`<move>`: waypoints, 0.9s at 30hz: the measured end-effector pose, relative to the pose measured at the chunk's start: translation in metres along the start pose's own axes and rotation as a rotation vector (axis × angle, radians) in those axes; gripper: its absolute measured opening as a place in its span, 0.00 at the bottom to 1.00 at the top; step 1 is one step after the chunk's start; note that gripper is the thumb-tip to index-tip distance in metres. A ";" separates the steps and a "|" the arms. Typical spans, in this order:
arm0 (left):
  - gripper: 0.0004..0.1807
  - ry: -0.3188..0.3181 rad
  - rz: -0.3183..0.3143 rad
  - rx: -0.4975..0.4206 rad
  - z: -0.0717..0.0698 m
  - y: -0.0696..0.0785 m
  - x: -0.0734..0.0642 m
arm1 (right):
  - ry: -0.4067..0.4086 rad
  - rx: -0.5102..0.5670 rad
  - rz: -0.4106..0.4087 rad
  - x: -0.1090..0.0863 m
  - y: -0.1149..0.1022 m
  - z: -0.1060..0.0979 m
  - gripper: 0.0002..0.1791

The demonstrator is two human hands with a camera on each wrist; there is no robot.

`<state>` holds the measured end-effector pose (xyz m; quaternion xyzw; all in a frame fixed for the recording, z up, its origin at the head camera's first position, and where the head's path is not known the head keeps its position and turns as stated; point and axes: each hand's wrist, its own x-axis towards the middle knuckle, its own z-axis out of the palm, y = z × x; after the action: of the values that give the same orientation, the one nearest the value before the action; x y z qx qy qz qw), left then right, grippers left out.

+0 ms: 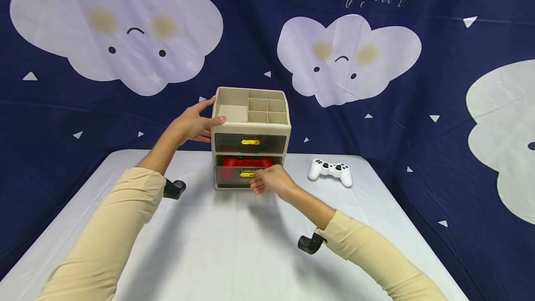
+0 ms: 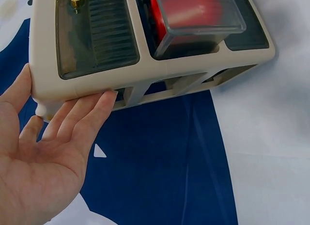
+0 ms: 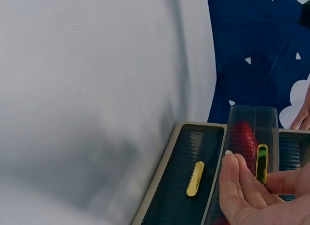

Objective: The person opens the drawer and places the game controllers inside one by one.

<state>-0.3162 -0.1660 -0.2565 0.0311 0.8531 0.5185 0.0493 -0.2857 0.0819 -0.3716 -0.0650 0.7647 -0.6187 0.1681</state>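
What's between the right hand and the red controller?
The open drawer's clear front and its gold handle, seen in the head view.

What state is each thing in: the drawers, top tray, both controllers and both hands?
Top drawer, closed
Middle drawer, pulled open
Bottom drawer, closed
Top tray, uncovered
Red controller, inside the middle drawer
White controller, lying on the table
Left hand, resting against the cabinet
Right hand, pinching the middle drawer's handle
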 end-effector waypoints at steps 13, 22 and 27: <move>0.49 -0.013 -0.010 -0.014 -0.003 0.001 -0.001 | 0.050 0.011 -0.025 0.015 -0.004 0.001 0.18; 0.49 -0.003 -0.010 -0.015 -0.002 0.002 -0.003 | 0.075 0.038 -0.013 0.029 -0.003 0.000 0.18; 0.49 -0.003 -0.014 -0.015 -0.001 0.002 -0.002 | 0.101 0.049 -0.011 0.036 -0.003 -0.003 0.17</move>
<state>-0.3145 -0.1660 -0.2546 0.0257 0.8493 0.5245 0.0544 -0.3206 0.0731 -0.3746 -0.0338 0.7565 -0.6406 0.1273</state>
